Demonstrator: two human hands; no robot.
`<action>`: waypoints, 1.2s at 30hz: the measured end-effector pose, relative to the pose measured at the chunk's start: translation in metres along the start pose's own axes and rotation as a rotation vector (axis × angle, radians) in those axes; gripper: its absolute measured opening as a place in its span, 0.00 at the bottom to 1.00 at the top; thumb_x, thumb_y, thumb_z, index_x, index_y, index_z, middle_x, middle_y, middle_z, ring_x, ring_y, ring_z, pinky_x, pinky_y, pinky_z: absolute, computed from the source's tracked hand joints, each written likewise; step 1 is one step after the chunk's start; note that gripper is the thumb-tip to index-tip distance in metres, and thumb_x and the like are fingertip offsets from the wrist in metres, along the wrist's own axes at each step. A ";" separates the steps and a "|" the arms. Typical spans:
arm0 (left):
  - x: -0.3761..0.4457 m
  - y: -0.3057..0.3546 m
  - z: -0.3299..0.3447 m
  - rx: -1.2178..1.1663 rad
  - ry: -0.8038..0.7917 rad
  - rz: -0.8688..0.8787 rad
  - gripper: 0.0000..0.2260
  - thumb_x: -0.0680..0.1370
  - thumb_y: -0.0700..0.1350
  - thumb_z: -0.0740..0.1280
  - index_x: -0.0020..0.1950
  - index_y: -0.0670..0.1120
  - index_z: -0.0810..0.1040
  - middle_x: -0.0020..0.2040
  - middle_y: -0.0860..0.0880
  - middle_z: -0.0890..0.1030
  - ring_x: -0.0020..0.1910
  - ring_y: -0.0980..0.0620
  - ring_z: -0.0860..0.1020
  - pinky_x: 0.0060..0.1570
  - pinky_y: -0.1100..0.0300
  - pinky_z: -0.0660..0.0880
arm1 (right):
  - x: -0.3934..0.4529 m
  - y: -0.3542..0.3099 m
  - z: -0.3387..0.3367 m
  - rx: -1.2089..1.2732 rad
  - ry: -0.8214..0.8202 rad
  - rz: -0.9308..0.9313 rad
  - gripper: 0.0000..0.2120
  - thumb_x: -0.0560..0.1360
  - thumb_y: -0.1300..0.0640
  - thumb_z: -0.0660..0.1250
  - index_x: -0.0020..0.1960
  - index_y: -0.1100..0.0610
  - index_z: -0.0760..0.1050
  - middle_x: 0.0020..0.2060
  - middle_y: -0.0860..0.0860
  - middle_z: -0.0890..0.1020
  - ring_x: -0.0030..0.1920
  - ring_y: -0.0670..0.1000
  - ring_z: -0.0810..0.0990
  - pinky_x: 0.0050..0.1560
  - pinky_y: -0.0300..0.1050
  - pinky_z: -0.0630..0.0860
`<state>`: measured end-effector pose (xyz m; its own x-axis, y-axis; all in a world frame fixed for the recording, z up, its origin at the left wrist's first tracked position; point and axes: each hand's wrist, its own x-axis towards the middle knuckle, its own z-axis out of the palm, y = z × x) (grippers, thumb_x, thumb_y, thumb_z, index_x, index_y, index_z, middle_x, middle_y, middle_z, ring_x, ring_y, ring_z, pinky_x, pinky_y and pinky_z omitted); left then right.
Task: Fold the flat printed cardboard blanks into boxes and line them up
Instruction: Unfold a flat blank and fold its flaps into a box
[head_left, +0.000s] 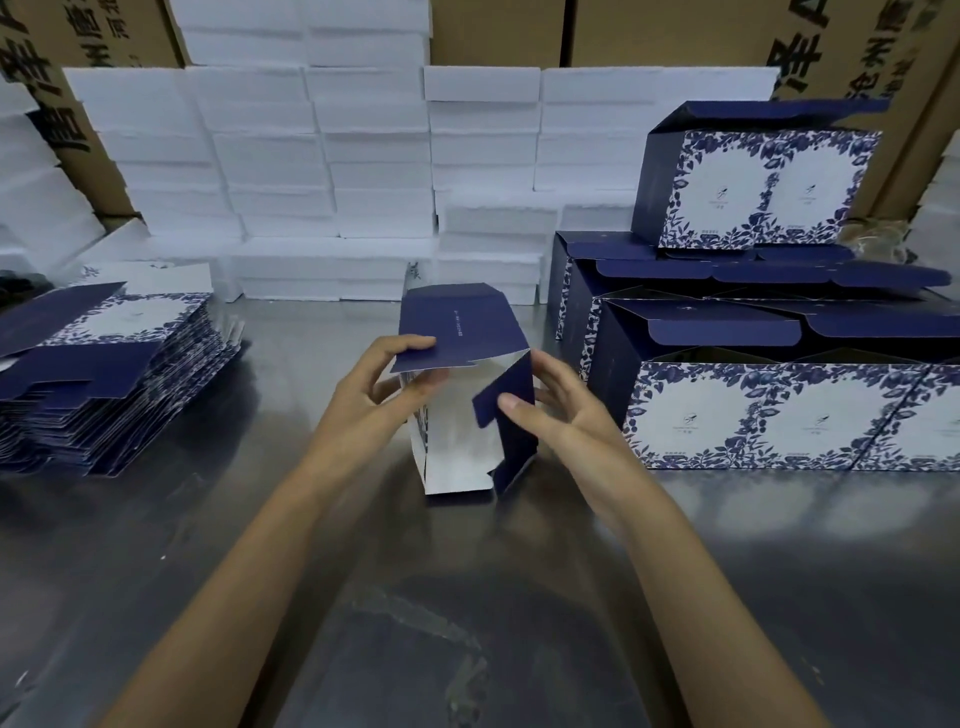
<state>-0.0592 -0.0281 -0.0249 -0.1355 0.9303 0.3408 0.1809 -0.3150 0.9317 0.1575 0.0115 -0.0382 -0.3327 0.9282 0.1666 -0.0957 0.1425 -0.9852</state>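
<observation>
Two bare forearms reach forward over the reflective metal counter (156, 545). Between the hands stands a half-formed box (457, 441), upright on the counter at the centre, its white inside facing the camera and its dark blue flaps loose. The left hand (379, 384) pinches the near edge of the broad top flap (457, 327) between thumb and curled fingers, the flap raised and sloping up and away. The right hand (556, 410) is fairly wide, its fingers spread and only lightly bent; the thumb presses on the blue side flap (506, 387), which is folded inward, while the other fingers lie behind the box's right wall.

To the left, well apart from the hands, a tall stack of flat blanks (114, 364) lies on the counter, blue with a white floral panel on top. To the right, finished boxes (779, 410) stand in rows with lids open, their floral fronts toward the camera; one more box (758, 187) sits on top of the back row. Behind everything, white foam blocks (322, 156) are piled against brown cartons (498, 31) printed with large black characters.
</observation>
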 end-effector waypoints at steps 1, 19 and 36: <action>-0.001 0.001 0.002 0.002 -0.004 -0.003 0.22 0.68 0.63 0.74 0.60 0.60 0.78 0.60 0.60 0.80 0.53 0.59 0.81 0.43 0.67 0.76 | 0.000 0.002 0.003 -0.063 0.032 -0.007 0.25 0.75 0.49 0.76 0.69 0.40 0.73 0.61 0.33 0.80 0.59 0.31 0.77 0.48 0.27 0.76; -0.007 0.012 0.020 0.154 0.056 0.036 0.21 0.72 0.40 0.76 0.60 0.57 0.78 0.69 0.55 0.73 0.64 0.53 0.76 0.56 0.58 0.78 | 0.002 0.010 0.011 -0.632 0.334 -0.190 0.20 0.77 0.41 0.70 0.63 0.52 0.76 0.50 0.47 0.84 0.46 0.50 0.83 0.48 0.49 0.80; -0.009 0.019 0.014 0.310 0.092 0.176 0.19 0.72 0.32 0.74 0.59 0.48 0.81 0.71 0.48 0.71 0.71 0.47 0.69 0.56 0.53 0.75 | 0.010 0.030 -0.012 -0.803 -0.023 -0.034 0.22 0.76 0.50 0.74 0.31 0.54 0.66 0.22 0.46 0.67 0.27 0.45 0.67 0.29 0.37 0.62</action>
<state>-0.0411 -0.0394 -0.0122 -0.1605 0.8416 0.5157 0.4937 -0.3839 0.7803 0.1622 0.0293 -0.0662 -0.3621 0.9128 0.1887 0.5949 0.3822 -0.7071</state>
